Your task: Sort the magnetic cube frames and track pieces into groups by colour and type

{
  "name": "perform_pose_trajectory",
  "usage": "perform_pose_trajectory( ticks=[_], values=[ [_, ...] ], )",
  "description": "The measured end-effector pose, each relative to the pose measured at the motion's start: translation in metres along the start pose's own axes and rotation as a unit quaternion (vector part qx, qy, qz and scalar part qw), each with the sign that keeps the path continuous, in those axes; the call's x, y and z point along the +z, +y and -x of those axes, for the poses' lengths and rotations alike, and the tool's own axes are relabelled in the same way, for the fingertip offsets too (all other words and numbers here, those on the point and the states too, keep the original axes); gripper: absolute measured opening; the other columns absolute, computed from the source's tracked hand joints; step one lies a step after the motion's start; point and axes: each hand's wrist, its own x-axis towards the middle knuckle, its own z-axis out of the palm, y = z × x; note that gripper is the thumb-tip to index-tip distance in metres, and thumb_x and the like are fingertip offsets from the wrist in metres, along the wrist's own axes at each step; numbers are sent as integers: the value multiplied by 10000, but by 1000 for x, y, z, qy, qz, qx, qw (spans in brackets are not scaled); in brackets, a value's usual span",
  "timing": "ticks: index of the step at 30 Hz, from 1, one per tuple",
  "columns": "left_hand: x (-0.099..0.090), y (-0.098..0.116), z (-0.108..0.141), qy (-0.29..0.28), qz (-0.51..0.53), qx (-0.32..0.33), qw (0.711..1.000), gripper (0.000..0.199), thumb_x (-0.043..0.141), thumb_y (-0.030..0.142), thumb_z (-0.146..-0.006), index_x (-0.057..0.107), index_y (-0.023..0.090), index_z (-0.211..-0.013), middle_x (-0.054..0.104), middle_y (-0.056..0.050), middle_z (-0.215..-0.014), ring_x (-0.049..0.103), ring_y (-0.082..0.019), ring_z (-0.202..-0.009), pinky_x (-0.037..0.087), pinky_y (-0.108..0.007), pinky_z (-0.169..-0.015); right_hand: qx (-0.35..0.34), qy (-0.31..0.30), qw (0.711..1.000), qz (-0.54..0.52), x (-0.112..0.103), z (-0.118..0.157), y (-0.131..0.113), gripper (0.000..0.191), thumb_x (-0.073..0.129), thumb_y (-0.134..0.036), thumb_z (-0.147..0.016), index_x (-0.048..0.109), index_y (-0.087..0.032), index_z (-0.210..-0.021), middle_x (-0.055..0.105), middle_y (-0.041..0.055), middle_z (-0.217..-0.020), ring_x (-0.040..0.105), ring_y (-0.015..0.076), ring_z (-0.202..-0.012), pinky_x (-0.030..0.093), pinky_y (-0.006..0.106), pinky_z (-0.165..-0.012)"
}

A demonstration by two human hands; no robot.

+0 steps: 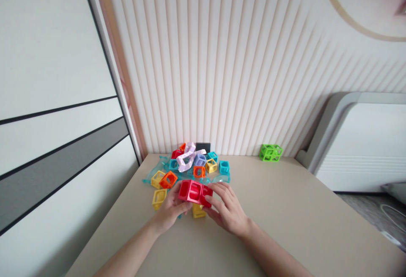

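Observation:
Two red open-sided toy blocks (pixel 194 192) are side by side between my hands, above the front of a pile of coloured pieces. My left hand (pixel 171 207) grips the left block, its thumb underneath. The fingers of my right hand (pixel 226 207) close round the right block. Whether the two blocks are joined, I cannot tell. A yellow block (pixel 198 212) shows just below them, partly covered. Close to my left hand are an orange block (pixel 168 179) and another yellow block (pixel 159 198).
Behind my hands lie a lilac chain-like piece (pixel 187 158), teal blocks (pixel 224 167), clear blue pieces and a black box (pixel 203 147). A green block structure (pixel 270 152) stands at the table's back right. A ribbed wall (pixel 203 65) rises behind; a white cabinet (pixel 57 112) borders the left.

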Motion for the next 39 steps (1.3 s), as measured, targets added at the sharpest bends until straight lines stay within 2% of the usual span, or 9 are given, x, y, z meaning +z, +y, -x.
perform_pose_trajectory(
  ticks=[4,8,12,16,19,22,27,31,39],
  values=[
    [1,1,0,4,-11,1,1000,538,866,386,-720,653,216,-1185,663,-4,-807,502,-86,-583,424,-189,-510,26,-22,999,-35,1,-2,-1,510,637,-295,-956,457,-199,-1423,682,173,-1224,663,269,-1106,549,425,-927],
    [-4,-3,-2,0,-18,5,1000,580,871,473,-688,680,184,-1153,623,10,-713,423,-64,-521,346,-173,-456,102,-38,992,-67,0,-1,-9,635,601,-442,-965,389,-185,-1505,669,191,-1247,666,290,-1094,554,431,-927],
    [-8,-5,-4,-7,-16,5,1000,650,858,556,-670,689,164,-1160,639,-3,-713,411,-61,-507,311,-168,-441,200,-63,963,-169,2,-2,-20,601,575,-508,-963,469,-200,-1469,678,163,-1201,676,269,-1035,579,381,-889],
    [-5,0,-4,-17,-5,1,1000,627,846,560,-686,691,177,-1158,710,-56,-853,618,-156,-690,500,-233,-602,271,-35,930,-247,8,-2,-27,535,533,-531,-980,541,-221,-1415,727,78,-958,670,202,-794,575,308,-707],
    [-3,6,-4,-47,-5,-2,999,585,851,523,-699,686,191,-1152,734,-77,-924,683,-235,-871,552,-309,-739,298,-40,922,-245,9,-2,-26,476,552,-519,-971,603,-216,-1334,719,44,-873,654,186,-747,556,296,-681],
    [-2,6,-3,-72,-13,-7,997,545,856,495,-702,685,192,-1121,730,-66,-872,689,-236,-843,557,-321,-738,303,-63,923,-229,7,-2,-24,385,613,-451,-941,642,-208,-1237,716,61,-934,658,205,-835,564,323,-755],
    [-7,-1,-3,-35,-43,13,998,562,866,474,-692,692,188,-1144,675,-34,-786,635,-185,-731,555,-309,-721,300,-65,919,-249,6,-4,-22,309,662,-378,-901,623,-218,-1162,708,76,-1055,652,234,-957,553,365,-863],
    [-7,-1,-3,-11,-78,69,994,512,861,445,-711,713,194,-1132,670,-69,-947,614,-168,-747,563,-311,-750,293,-48,918,-265,8,-2,-21,345,679,-369,-908,599,-225,-1211,696,91,-1121,655,242,-1014,550,366,-901],
    [-4,-3,-1,-11,-144,177,974,453,814,333,-791,700,249,-1222,639,-122,-1236,674,-193,-871,599,-318,-808,250,-29,943,-219,11,7,-17,452,644,-375,-954,516,-263,-1372,650,129,-1267,636,264,-1157,537,401,-993]
  ],
)
